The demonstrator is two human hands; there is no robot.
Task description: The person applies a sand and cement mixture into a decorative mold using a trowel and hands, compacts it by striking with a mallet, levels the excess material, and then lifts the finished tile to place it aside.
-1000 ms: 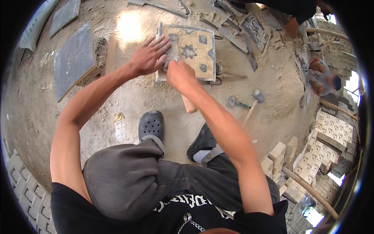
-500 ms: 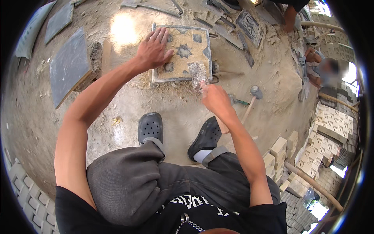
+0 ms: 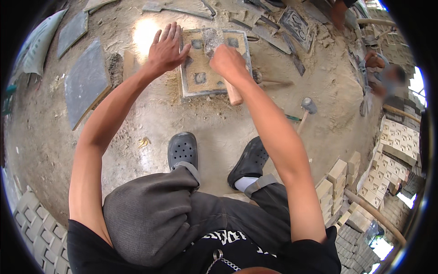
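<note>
In the head view, the left hand is spread flat with its fingers straight, a little apart and holding nothing, pointing away from the person; its thumb reaches across the left edge of a square frame, though whether it touches the frame cannot be told. The frame lies just right of those fingers, filled with sandy material set with dark grey shapes. The right hand is closed around a trowel-like tool, the wooden handle jutting out below the curled fingers toward the person, and the blade, crusted with pale grey grains, lying beyond them over the far half of the frame. Right of the right fingers and nearer the person is a mallet; beyond them to the right lies a dark patterned slab. A plain grey slab sits well to the left of the left fingers.
</note>
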